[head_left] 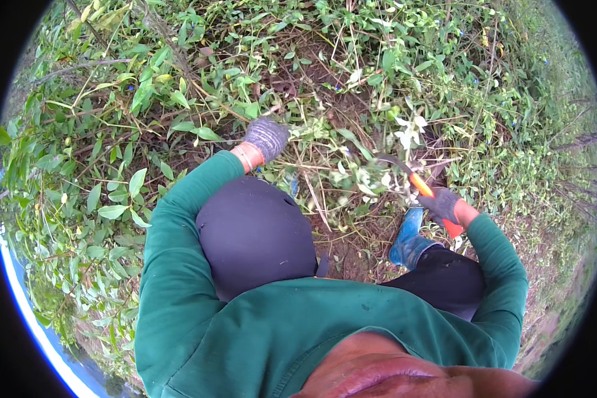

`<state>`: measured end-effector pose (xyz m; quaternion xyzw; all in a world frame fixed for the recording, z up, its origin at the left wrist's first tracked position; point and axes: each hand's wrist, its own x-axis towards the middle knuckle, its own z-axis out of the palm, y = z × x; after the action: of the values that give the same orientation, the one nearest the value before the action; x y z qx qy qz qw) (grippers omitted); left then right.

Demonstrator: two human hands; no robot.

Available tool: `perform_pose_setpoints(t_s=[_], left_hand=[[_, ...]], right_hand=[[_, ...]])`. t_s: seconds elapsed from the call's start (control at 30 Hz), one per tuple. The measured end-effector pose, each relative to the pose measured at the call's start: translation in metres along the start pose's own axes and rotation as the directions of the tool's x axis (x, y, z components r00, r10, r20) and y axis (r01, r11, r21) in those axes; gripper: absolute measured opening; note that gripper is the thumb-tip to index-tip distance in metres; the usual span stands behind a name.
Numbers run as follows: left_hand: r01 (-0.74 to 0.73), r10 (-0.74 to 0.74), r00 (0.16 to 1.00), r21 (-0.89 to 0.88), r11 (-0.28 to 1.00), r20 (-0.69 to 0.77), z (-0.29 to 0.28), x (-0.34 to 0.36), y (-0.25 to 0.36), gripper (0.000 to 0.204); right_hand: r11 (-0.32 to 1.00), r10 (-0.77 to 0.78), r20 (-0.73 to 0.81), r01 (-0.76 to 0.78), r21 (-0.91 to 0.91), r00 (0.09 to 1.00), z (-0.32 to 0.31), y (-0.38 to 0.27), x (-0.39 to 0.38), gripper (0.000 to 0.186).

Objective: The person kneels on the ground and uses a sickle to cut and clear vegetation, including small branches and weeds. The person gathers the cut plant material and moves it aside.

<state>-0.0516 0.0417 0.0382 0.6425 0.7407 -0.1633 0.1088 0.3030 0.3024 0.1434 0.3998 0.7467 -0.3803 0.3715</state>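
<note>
Fingers curled, my left hand in a speckled grey glove grips some plant stems at upper middle. My right hand, in a dark grey glove, is closed on the orange handle of a sickle, whose curved dark blade reaches left among leafy stems and pale, blurred leaves. The blade's far part is hard to make out in the plants.
Dense green weeds surround me over brown soil and dry stalks. Woody branches stand at upper left. My blue boot is below the sickle; a large dark rounded shape, seemingly my knee, lies beside my left forearm.
</note>
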Motion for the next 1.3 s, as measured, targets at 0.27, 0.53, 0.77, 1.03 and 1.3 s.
perform_pose_setpoints(t_s=[0.27,0.53,0.77,1.03,1.3], left_hand=[[0.13,-0.145,0.977,-0.1,0.986,-0.158,-0.001,0.001,0.012,0.016],[0.094,-0.11,0.975,-0.088,0.992,-0.192,-0.002,-0.012,0.008,0.015],[-0.104,0.08,0.989,-0.206,0.973,-0.121,-0.013,-0.016,0.027,0.027],[-0.211,0.322,0.934,-0.49,0.846,0.154,0.031,-0.021,0.034,0.039],[0.238,-0.044,0.971,-0.947,0.218,0.234,-0.045,-0.04,0.018,0.056]], right_hand=[[0.867,-0.489,-0.332,0.406,-0.289,0.807,-0.005,-0.069,0.029,0.045],[0.695,-0.709,-0.248,0.592,-0.409,0.66,0.045,-0.245,0.149,0.044],[0.804,-0.551,-0.211,0.446,-0.392,0.808,0.029,-0.178,0.101,0.046],[0.937,-0.123,-0.12,0.075,-0.342,0.985,0.004,-0.025,-0.013,0.048],[0.884,-0.175,0.003,0.159,-0.441,0.985,0.026,-0.017,-0.037,0.045]])
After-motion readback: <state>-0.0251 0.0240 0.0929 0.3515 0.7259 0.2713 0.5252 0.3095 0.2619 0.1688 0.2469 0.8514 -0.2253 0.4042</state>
